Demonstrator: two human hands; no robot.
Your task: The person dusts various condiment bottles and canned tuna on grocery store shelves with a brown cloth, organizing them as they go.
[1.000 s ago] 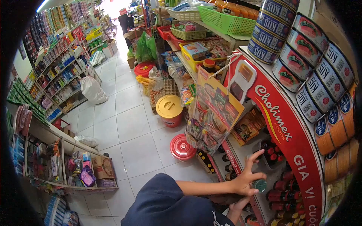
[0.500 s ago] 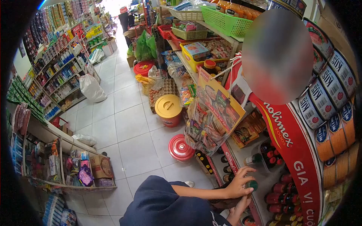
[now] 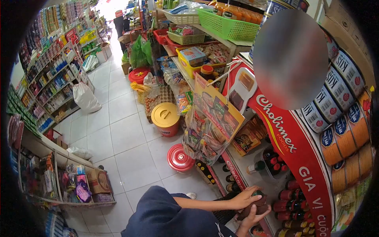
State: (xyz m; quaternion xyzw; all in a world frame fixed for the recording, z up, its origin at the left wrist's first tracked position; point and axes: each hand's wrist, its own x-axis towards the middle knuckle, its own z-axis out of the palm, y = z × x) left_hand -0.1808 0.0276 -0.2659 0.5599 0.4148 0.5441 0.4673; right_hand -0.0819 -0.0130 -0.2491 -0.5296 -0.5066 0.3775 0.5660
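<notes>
Both my hands hold a dark sauce bottle (image 3: 255,205) with a green cap, low down in front of the red Cholimex shelf unit (image 3: 294,158). My left hand (image 3: 241,198) reaches in from my dark blue sleeve and wraps over the bottle's top. My right hand (image 3: 252,221) cups the bottle from below. Rows of red-capped bottles (image 3: 286,205) stand on the shelf just right of my hands.
Stacked cans (image 3: 339,102) fill the upper right. Packets hang in a bunch (image 3: 205,134) from the shelf's end. A yellow-lidded bucket (image 3: 166,116) and a red-lidded tub (image 3: 179,158) stand on the tiled aisle (image 3: 122,134). A white sack (image 3: 85,96) and a low goods shelf (image 3: 67,177) lie left.
My left hand, fingers spread over the green cap a second ago, has closed round the bottle's top. The bottle has tilted off the shelf, and my right hand has come up under it.
</notes>
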